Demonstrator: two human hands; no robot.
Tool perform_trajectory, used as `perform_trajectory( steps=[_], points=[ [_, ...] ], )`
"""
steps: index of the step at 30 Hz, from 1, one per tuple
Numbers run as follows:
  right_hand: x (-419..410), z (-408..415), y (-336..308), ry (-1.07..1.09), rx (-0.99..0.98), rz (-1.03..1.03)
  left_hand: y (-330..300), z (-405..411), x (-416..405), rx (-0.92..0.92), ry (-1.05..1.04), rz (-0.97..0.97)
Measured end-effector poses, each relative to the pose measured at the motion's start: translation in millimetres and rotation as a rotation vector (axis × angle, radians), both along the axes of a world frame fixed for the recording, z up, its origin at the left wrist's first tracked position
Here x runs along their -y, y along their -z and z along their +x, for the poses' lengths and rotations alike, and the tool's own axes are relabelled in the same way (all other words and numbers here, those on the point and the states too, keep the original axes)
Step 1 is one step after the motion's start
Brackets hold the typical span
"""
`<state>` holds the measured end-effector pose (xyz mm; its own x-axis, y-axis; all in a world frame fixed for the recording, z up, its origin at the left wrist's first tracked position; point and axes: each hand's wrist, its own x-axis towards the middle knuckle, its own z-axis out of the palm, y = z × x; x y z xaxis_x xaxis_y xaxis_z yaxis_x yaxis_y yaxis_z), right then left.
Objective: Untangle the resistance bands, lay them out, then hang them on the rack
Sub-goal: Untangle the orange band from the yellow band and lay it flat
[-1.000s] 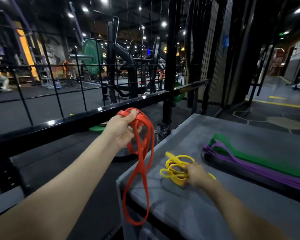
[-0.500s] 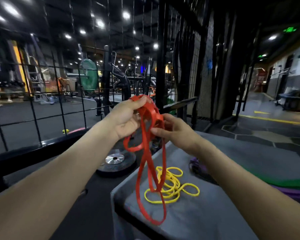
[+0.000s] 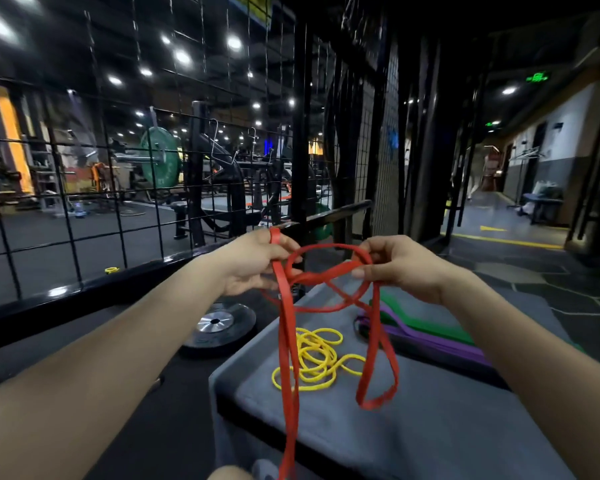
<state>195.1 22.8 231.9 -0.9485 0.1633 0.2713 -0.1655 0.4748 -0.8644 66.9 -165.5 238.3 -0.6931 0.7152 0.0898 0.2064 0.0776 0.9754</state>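
Up above the grey padded box (image 3: 430, 438), the left hand (image 3: 253, 265) and right hand (image 3: 400, 266) both pinch the knotted red band (image 3: 288, 344), its loops hanging toward six o'clock and cut off at the frame's bottom. Yellow band (image 3: 317, 358) lies coiled on the box; green band (image 3: 413, 318) and purple band (image 3: 437, 344) at three o'clock, partly hidden behind the right forearm.

Left hand (image 3: 253, 263) raised, fingers pinched, right hand (image 3: 400, 266) alongside, curled
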Motion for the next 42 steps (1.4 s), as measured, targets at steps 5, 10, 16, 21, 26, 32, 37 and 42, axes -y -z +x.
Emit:
perform_trajectory(
  steps=[5,10,16,21,26,32,37,42],
  points=[
    [-13,5,3,0.189,-0.126,-0.118,6,0,3,0.02,-0.004,-0.028],
    [-14,5,3,0.303,-0.206,-0.149,17,3,3,-0.12,-0.019,-0.24],
    [-18,6,6,0.501,-0.256,-0.22,26,-6,-2,-0.344,-0.084,-0.335],
    [-15,2,11,0.455,-0.228,-0.185,35,-14,-6,-0.61,-0.15,-0.452],
    [-1,0,3,0.341,-0.224,-0.164,42,-16,-16,-0.675,-0.063,-0.44],
    [14,-8,-15,0.198,-0.272,-0.057,26,11,-41,-0.303,0.177,-0.001],
    [0,-5,-30,0.283,-0.378,-0.285,35,7,-46,-0.301,0.198,-0.008],
    [-17,-8,-17,0.387,-0.464,-0.441,56,-6,-35,-0.391,0.181,-0.183]
  ],
)
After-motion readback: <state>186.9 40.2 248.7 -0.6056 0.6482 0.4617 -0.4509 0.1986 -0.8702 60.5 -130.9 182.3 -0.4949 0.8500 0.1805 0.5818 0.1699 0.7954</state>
